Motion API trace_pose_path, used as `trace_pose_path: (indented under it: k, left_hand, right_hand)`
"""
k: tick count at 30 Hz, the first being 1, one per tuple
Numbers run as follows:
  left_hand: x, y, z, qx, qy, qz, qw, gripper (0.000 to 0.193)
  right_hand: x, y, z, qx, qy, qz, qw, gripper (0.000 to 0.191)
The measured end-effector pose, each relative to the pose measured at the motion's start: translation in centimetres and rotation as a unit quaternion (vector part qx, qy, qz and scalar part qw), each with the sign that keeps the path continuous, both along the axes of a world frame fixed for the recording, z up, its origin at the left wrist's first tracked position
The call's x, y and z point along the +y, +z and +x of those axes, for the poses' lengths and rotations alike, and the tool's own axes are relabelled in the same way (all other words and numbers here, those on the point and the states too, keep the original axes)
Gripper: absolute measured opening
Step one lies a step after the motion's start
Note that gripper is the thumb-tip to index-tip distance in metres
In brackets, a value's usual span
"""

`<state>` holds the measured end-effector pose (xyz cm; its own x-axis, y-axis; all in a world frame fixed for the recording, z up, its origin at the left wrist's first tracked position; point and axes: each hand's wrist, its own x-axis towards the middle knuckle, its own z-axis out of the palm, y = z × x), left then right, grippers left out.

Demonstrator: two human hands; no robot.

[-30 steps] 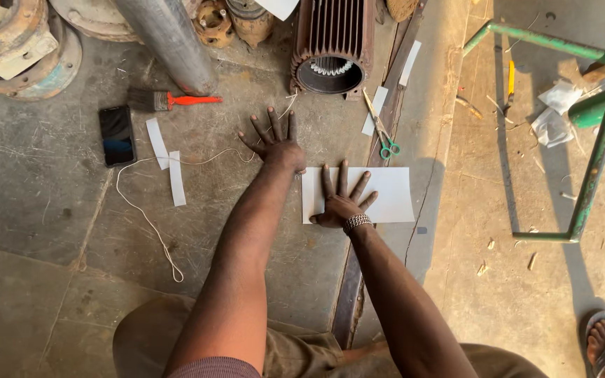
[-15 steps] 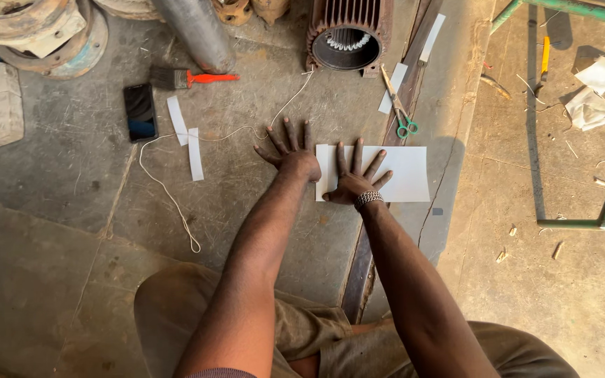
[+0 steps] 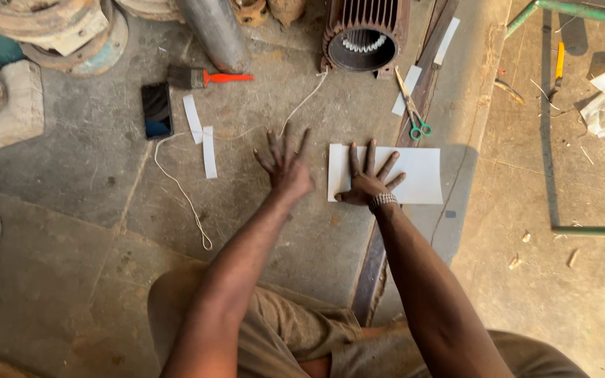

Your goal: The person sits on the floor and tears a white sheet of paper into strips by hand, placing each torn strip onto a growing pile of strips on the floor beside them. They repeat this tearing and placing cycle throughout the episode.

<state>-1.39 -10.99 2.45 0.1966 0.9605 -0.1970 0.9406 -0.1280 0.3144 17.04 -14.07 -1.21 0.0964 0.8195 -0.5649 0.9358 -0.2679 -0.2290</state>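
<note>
I've got right hand (image 3: 367, 183) spread flat pinning the white rectangular paper sheet (image 3: 418, 175), left hand (image 3: 287, 166) splayed on the concrete floor (image 3: 92, 182) beside it.

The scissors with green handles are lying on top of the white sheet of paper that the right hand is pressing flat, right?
Not quite. In the head view the scissors lie on the floor above the white sheet of paper, apart from it. The right hand does press the sheet flat.

L hand (image 3: 287, 168) now clear of paper (image 3: 414, 175).
</note>
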Motion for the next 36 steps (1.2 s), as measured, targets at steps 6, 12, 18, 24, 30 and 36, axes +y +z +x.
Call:
trace_pose_path:
  k: [6, 12, 18, 24, 30, 36]
  left_hand:
    - [7.9, -1.6, -7.8, -0.024, -0.042, 0.148, 0.988, 0.026]
    - [8.8, -2.4, -9.0, -0.118, -0.153, 0.226, 0.955, 0.012]
    - [2.1, -2.4, -7.2, -0.441, 0.111, -0.124, 0.882, 0.058]
    - [-10.4, -2.1, -0.6, -0.268, -0.008, -0.123, 0.955, 0.104]
    - [-17.1, -2.2, 5.4, -0.135, -0.1, -0.091, 0.982, 0.11]
    - [-16.6, -1.1, 4.5, -0.025, -0.074, -0.133, 0.988, 0.112]
  right_hand:
    - [0.2, -0.1, 0.0, 0.001, 0.002, -0.001, 1.0, 0.147]
    - [0.4, -0.1, 0.1, -0.007, 0.015, -0.021, 1.0, 0.149]
    - [-0.5, -0.2, 0.1, 0.001, 0.003, 0.042, 0.999, 0.14]
    - [-2.9, -0.5, 0.5, 0.068, -0.021, 0.212, 0.975, 0.094]
    - [-4.1, -2.9, -0.3, 0.123, -0.005, 0.307, 0.944, 0.049]
    - [-5.0, -1.7, 1.3, 0.106, -0.089, 0.332, 0.933, 0.042]
